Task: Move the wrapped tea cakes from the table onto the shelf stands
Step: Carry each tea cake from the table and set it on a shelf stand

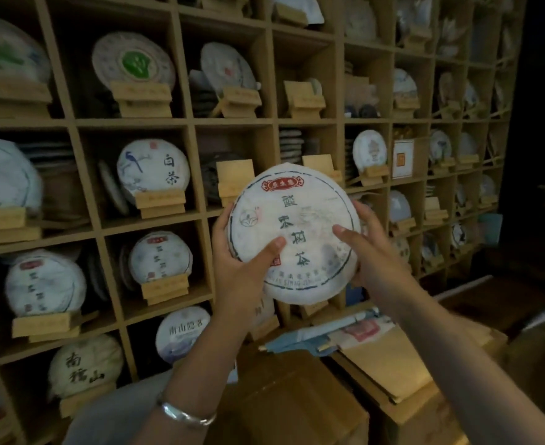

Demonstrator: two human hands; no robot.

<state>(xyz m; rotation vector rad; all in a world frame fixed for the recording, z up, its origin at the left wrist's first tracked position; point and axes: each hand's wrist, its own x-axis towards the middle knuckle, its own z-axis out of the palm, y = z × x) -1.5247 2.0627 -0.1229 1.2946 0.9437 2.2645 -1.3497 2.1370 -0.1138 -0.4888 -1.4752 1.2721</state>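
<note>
Centre of the frame: a round wrapped tea cake (295,232) is held upright before the wooden shelf (187,122), left hand (239,261) and right hand (372,252) gripping its edges, fingers curled behind. An empty stand (234,181) sits just behind. The loose paper could let it slip.
</note>
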